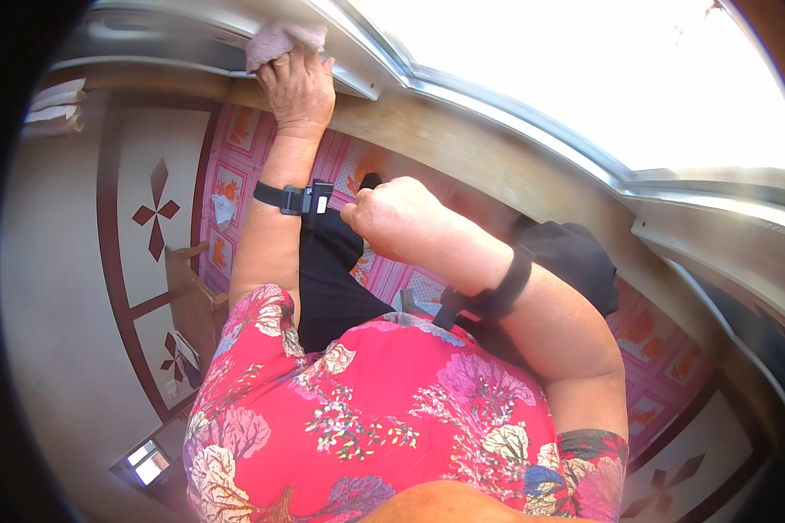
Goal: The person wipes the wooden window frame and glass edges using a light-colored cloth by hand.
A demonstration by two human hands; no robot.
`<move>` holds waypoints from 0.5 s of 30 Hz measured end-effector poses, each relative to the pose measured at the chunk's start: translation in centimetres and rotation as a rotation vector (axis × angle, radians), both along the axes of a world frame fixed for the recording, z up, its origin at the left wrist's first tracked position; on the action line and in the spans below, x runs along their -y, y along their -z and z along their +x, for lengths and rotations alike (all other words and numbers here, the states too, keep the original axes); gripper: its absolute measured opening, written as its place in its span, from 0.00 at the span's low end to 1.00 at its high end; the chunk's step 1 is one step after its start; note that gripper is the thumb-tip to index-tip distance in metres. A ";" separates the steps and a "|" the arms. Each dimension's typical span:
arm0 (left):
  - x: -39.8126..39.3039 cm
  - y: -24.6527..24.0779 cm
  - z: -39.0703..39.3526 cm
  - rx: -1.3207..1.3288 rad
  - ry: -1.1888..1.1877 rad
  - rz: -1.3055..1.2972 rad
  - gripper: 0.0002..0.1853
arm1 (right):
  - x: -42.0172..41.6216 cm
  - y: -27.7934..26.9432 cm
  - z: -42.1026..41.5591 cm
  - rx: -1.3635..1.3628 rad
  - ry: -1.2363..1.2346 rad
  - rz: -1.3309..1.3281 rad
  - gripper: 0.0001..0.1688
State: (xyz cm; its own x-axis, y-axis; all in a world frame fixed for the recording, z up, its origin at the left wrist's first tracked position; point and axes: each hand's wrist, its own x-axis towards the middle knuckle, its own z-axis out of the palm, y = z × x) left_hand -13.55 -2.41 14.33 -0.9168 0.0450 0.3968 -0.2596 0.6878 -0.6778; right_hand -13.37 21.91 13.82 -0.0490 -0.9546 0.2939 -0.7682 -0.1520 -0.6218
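Note:
My left hand (297,88) is stretched out at the top left, pressing a folded pale pink cloth (286,44) against the metal window frame (350,62). The cloth lies under and beyond the fingertips. My right hand (392,212) hangs curled in front of my body, below the wooden window ledge (432,140). Its fingers are bent inward and partly hidden, and nothing shows in it. Just past its knuckles a small dark thing (369,182) is visible, too little of it to name. Black straps circle both forearms; the left one carries a small black device (320,197).
A bright window pane (595,85) fills the upper right. Below lies a pink patterned floor covering (255,144) with a crumpled white piece (223,210) on it. At left stand a wooden piece of furniture (193,294) and a panelled surface with dark diamond shapes (159,209). White rolls (59,108) lie upper left.

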 end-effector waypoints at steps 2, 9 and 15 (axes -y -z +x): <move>-1.0 4.7 1.1 0.122 -0.191 0.122 0.26 | -0.1 0.1 0.0 0.022 -0.005 0.018 0.05; -1.2 21.7 5.3 0.292 -0.161 0.658 0.24 | 0.1 1.5 1.0 0.080 -0.023 0.101 0.04; -1.6 20.0 4.5 0.292 -0.062 0.717 0.20 | 0.0 2.3 1.7 0.064 -0.035 0.051 0.05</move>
